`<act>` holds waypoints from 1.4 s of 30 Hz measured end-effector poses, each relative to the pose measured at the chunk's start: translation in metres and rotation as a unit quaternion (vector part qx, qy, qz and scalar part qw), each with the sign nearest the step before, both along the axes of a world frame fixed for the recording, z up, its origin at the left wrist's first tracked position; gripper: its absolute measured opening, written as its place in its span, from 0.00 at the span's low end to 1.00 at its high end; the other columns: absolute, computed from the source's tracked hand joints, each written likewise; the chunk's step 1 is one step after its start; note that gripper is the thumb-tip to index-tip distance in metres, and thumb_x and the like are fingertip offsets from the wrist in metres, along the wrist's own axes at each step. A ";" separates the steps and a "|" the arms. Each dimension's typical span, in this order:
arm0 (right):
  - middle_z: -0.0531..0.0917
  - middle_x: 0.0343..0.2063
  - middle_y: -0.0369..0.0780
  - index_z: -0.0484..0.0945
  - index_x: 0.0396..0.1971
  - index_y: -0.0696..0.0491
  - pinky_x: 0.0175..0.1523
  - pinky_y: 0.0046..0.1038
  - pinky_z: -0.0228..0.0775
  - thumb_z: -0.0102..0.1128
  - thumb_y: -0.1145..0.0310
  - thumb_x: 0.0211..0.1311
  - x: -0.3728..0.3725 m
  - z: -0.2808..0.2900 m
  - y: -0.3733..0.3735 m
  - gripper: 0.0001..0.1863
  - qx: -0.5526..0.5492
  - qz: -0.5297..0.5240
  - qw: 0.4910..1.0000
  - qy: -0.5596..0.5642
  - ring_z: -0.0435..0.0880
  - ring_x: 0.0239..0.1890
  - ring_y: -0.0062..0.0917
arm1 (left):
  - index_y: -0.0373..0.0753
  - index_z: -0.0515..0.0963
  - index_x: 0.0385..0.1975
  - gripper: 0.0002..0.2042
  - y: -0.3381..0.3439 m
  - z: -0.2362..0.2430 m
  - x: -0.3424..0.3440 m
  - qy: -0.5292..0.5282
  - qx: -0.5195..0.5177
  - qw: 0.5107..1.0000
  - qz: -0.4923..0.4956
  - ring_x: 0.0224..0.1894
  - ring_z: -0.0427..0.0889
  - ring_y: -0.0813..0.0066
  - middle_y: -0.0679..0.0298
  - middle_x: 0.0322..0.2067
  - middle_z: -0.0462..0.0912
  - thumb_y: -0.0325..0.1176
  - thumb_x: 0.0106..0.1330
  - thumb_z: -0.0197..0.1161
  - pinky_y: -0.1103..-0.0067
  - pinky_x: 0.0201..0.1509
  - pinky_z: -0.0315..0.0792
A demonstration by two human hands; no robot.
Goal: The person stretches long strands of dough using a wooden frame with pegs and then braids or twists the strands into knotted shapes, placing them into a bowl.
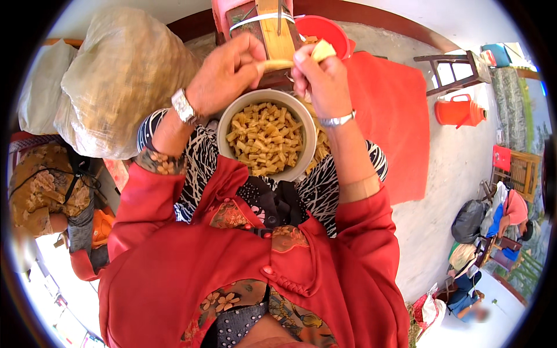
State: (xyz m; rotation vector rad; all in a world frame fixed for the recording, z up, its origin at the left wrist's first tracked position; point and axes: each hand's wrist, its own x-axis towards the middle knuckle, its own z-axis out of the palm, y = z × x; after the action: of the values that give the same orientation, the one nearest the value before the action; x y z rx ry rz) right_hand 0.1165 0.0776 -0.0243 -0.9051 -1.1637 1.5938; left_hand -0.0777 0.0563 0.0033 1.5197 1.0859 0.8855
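Observation:
A pale yellow strip stretches between my two hands above the far rim of a bowl. My left hand pinches one end between thumb and fingers. The other end runs to my right hand, whose fingers are closed. A wider, pale yellow folded piece also sticks up from that hand. Below, the whitish round bowl rests at my lap, heaped with short, yellow-brown knotted pieces. More such pieces lie just right of the bowl, partly hidden by my right forearm.
Beyond my hands stands a wooden board with a white band and a thin metal rod. A red basin is behind it. Large, filled plastic sacks stand left; a red cloth lies right. Other people sit nearby.

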 end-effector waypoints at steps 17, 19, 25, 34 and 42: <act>0.76 0.18 0.33 0.75 0.27 0.56 0.22 0.18 0.63 0.60 0.70 0.55 -0.016 -0.028 0.089 0.06 0.088 -0.078 0.987 -0.108 0.71 0.17 0.13 | 0.37 0.72 0.31 0.02 0.093 -0.033 -0.009 0.044 0.102 0.993 0.038 0.22 0.69 0.90 0.72 0.20 0.74 0.28 0.63 0.55 0.90 0.25 0.63; 0.77 0.18 0.33 0.75 0.26 0.56 0.25 0.19 0.65 0.60 0.70 0.54 -0.015 -0.037 0.090 0.06 0.122 -0.083 0.979 -0.138 0.72 0.19 0.13 | 0.37 0.72 0.31 0.02 0.095 -0.045 -0.010 0.045 0.117 0.991 0.042 0.22 0.69 0.90 0.71 0.20 0.74 0.27 0.63 0.55 0.90 0.25 0.63; 0.77 0.18 0.33 0.75 0.25 0.56 0.26 0.17 0.65 0.62 0.69 0.53 -0.002 -0.041 0.081 0.07 0.115 -0.071 0.962 -0.237 0.72 0.20 0.11 | 0.36 0.72 0.32 0.02 0.089 -0.048 -0.018 0.108 0.130 0.979 0.115 0.23 0.71 0.89 0.70 0.21 0.76 0.27 0.63 0.55 0.90 0.26 0.64; 0.76 0.18 0.31 0.76 0.28 0.56 0.22 0.13 0.61 0.70 0.56 0.49 0.025 0.012 0.049 0.18 0.075 0.113 0.967 -0.216 0.70 0.18 0.10 | 0.35 0.71 0.36 0.04 0.056 -0.013 -0.007 -0.036 0.097 0.995 -0.016 0.31 0.74 0.88 0.68 0.31 0.77 0.28 0.65 0.57 0.88 0.35 0.69; 0.77 0.19 0.32 0.77 0.29 0.57 0.22 0.12 0.66 0.64 0.67 0.56 0.002 -0.001 0.053 0.09 0.110 0.022 0.991 -0.068 0.73 0.18 0.11 | 0.35 0.70 0.45 0.11 0.050 -0.014 0.005 -0.009 0.113 0.993 -0.016 0.43 0.74 0.84 0.68 0.37 0.75 0.25 0.63 0.58 0.84 0.49 0.70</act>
State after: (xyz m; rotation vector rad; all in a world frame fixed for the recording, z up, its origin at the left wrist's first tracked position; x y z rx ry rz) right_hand 0.1187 0.1307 -0.0255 -0.8579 -1.4332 1.4215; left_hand -0.0723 0.1065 -0.0106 1.7059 0.9714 1.0244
